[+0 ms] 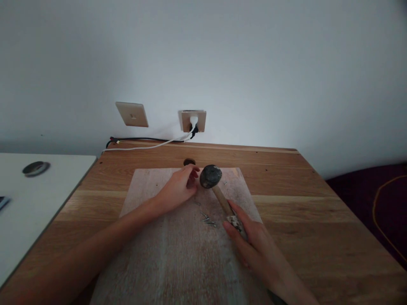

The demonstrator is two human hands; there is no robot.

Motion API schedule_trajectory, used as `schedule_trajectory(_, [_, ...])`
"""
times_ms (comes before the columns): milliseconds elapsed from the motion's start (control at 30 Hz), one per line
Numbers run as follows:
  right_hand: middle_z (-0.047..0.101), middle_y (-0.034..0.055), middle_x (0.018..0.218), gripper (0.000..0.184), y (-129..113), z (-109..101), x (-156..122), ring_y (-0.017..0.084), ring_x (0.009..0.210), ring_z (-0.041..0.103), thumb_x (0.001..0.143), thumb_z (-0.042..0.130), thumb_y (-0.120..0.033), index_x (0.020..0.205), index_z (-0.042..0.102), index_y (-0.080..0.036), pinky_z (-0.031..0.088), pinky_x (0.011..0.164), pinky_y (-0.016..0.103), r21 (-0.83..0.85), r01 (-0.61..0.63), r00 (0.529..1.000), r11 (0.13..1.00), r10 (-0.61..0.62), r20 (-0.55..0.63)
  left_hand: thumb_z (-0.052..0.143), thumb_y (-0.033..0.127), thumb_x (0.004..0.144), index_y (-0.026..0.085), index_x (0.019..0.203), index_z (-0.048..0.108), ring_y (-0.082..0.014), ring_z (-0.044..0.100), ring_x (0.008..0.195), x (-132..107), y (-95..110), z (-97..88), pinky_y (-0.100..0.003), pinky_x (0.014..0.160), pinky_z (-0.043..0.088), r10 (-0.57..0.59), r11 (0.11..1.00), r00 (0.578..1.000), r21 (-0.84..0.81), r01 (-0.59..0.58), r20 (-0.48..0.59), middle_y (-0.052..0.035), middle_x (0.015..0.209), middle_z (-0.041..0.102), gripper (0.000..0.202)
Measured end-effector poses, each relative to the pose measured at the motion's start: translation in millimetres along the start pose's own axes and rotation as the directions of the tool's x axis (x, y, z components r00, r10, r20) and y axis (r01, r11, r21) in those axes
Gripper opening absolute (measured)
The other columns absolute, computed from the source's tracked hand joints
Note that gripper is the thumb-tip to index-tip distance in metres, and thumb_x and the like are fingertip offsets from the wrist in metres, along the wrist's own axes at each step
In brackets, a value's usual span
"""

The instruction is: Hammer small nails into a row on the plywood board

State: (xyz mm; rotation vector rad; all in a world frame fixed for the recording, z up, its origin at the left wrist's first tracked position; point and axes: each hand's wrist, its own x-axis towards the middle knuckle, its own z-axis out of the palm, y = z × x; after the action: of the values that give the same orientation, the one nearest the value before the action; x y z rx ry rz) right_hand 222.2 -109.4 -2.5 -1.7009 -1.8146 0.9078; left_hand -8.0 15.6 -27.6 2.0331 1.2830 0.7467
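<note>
My right hand (254,243) is wrapped round the worn, speckled grip of a rubber mallet (210,176). Its black head is raised over the far part of a pale wooden board (165,262), and its wooden handle slopes down toward me. Just left of the mallet head is my left hand (182,183), low over the board with its fingers curled together. Whatever those fingertips hold is too small or hidden to make out. Several small metal nails (208,220) lie loose on the board between my hands. A tiny shiny spot right of the mallet head may be another nail.
The board lies on a brown wooden table (295,237) against a wall. A white cable (149,147) and a black one run along the back edge to a wall socket (201,121). A white surface (28,216) adjoins at left; dark purple cloth (375,199) is at right.
</note>
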Motion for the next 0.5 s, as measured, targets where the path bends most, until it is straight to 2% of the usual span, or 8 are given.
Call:
schedule_trajectory(67, [0.079,0.0090,0.086,0.061,3,0,0,0.031,0.091,0.078,0.103,0.050,-0.055,0.151,0.060,-0.018,0.063,0.075,0.040,-0.001,-0.008,1.000,1.000,0.008,0.009,0.066,0.006,0.081,0.018,0.112,0.064,-0.0179,0.071,0.099,-12,0,-5.8,-0.030,0.090,0.058,0.056,0.992,0.998,0.110,-0.059,0.033,-0.0055,0.111,0.073,0.034])
schedule_trajectory(133, [0.081,0.0104,0.095,0.062,7,-2,-4,0.032,0.099,0.078,0.103,0.051,-0.054,0.152,0.059,-0.018,0.063,0.079,0.041,-0.002,-0.025,0.999,1.000,0.025,0.024,0.064,0.013,0.089,0.019,0.111,0.065,-0.0199,0.070,0.107,-25,4,-9.1,-0.033,0.097,0.058,0.166,0.949,0.976,0.246,-0.196,0.140,-0.0068,0.117,0.072,0.023])
schedule_trajectory(167, [0.081,0.0112,0.103,0.062,9,-3,-7,0.033,0.105,0.077,0.102,0.052,-0.055,0.152,0.059,-0.019,0.064,0.083,0.042,-0.006,-0.035,0.999,0.999,0.035,0.023,0.061,0.015,0.093,0.019,0.111,0.065,-0.0204,0.069,0.109,-31,6,-9.6,-0.034,0.098,0.057,0.231,0.902,0.952,0.321,-0.287,0.202,-0.0071,0.117,0.073,0.019])
schedule_trajectory(267, [0.078,0.0109,0.127,0.063,17,-10,-24,0.034,0.120,0.072,0.100,0.055,-0.058,0.151,0.061,-0.022,0.062,0.094,0.044,-0.014,-0.091,0.996,0.996,0.091,-0.006,0.056,0.015,0.098,0.018,0.108,0.066,-0.0206,0.070,0.103,-45,15,-7.9,-0.034,0.093,0.056,0.394,0.656,0.846,0.535,-0.532,0.359,-0.0073,0.109,0.075,0.014])
schedule_trajectory(333, [0.075,0.0094,0.135,0.063,24,-15,-37,0.034,0.124,0.071,0.099,0.056,-0.062,0.149,0.063,-0.025,0.061,0.098,0.044,-0.011,-0.149,0.989,0.989,0.149,-0.017,0.058,0.013,0.097,0.018,0.104,0.067,-0.0206,0.070,0.094,-47,20,-6.6,-0.033,0.086,0.055,0.480,0.491,0.773,0.603,-0.629,0.415,-0.0057,0.097,0.074,0.012])
schedule_trajectory(367, [0.074,0.0088,0.136,0.063,27,-17,-44,0.034,0.125,0.070,0.098,0.057,-0.062,0.149,0.063,-0.026,0.061,0.099,0.043,-0.003,-0.176,0.984,0.984,0.176,-0.016,0.058,0.013,0.097,0.018,0.103,0.067,-0.0207,0.069,0.091,-47,21,-6.7,-0.033,0.083,0.055,0.513,0.441,0.747,0.617,-0.652,0.423,-0.0049,0.092,0.073,0.011])
schedule_trajectory(433, [0.074,0.0084,0.136,0.063,32,-18,-54,0.034,0.127,0.069,0.098,0.058,-0.064,0.149,0.064,-0.027,0.060,0.101,0.042,0.011,-0.208,0.978,0.978,0.209,-0.007,0.059,0.015,0.098,0.018,0.100,0.068,-0.0210,0.068,0.088,-43,20,-8.1,-0.034,0.083,0.054,0.547,0.419,0.737,0.632,-0.652,0.398,-0.0040,0.087,0.071,0.010])
schedule_trajectory(500, [0.074,0.0090,0.137,0.065,36,-16,-60,0.034,0.131,0.067,0.098,0.058,-0.065,0.150,0.063,-0.026,0.058,0.105,0.043,0.023,-0.229,0.973,0.973,0.229,0.007,0.058,0.016,0.099,0.019,0.103,0.070,-0.0209,0.068,0.092,-36,12,-10.5,-0.035,0.086,0.053,0.520,0.500,0.790,0.634,-0.590,0.326,-0.0047,0.091,0.072,0.013])
